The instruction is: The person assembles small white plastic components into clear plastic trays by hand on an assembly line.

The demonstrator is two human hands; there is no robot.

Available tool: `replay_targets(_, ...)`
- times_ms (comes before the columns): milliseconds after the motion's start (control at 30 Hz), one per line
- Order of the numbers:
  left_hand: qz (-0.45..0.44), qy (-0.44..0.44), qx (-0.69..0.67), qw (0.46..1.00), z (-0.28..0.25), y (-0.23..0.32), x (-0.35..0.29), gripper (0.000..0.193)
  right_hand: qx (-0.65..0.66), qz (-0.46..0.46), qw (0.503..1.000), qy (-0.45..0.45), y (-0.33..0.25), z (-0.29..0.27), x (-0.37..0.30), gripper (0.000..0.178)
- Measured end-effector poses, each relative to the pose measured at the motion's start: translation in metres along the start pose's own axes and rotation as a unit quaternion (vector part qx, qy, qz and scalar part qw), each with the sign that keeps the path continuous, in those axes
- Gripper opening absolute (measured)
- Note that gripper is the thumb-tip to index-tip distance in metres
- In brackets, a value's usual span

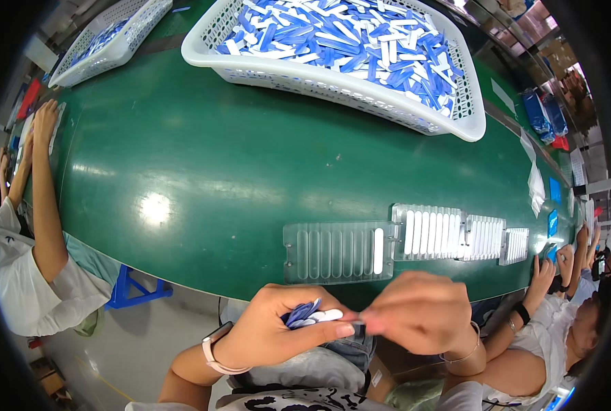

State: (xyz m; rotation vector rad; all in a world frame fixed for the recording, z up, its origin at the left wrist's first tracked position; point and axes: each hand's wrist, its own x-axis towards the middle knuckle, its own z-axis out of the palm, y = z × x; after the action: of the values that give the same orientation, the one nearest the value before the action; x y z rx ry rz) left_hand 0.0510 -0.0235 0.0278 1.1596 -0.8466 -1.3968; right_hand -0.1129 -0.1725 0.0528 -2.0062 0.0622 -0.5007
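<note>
My left hand (271, 332) is closed round a small bunch of flat, round-ended strips (305, 316), some blue and some white. Close beside its thumb and fingertips, my right hand (422, 315) pinches at something small; motion blur hides what it is. Just beyond my hands lies a clear slotted tray (305, 274) with one white strip (379, 251) in its rightmost slot and its other slots bare. To its right sits a second clear tray (396, 240), its slots holding several white strips (432, 233).
Two more strip-filled trays (485, 238) (516, 245) continue the row rightward. A large white perforated basket (319, 81) of blue and white strips stands at the far side of the green table (216, 157). Another basket (124, 42) is far left. People work at left (45, 178) and right (538, 281).
</note>
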Motion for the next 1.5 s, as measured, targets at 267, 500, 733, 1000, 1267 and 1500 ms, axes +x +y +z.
replay_targets(267, -0.172, 0.022, -0.261, 0.95, 0.001, 0.005, -0.003, 0.038, -0.152, 0.261, 0.953, 0.007, 0.024, -0.024, 0.037, 0.006)
replay_targets(500, -0.199, -0.014, -0.342, 0.918, -0.004, 0.008, -0.005, 0.032, -0.254, 0.191, 0.948, 0.031, 0.025, -0.017, 0.047, 0.012)
replay_targets(733, -0.226, -0.096, -0.403, 0.882, -0.01, 0.002, -0.005, 0.033, 0.073, 0.207, 0.966, -0.135, 0.0, 0.001, 0.051, 0.013)
replay_targets(1000, -0.202, -0.008, -0.256, 0.945, -0.005, 0.004, -0.002, 0.04, 0.025, 0.297, 0.952, -0.073, -0.003, -0.005, 0.044, 0.012)
replay_targets(1267, -0.139, 0.037, -0.147, 0.979, -0.004, 0.0, -0.007, 0.027, 0.095, 0.217, 0.971, -0.039, 0.002, -0.005, 0.028, 0.014)
replay_targets(1500, -0.126, 0.049, -0.127, 0.983, -0.001, -0.002, -0.007, 0.026, -0.063, 0.158, 0.985, 0.002, 0.019, -0.018, 0.035, 0.008)
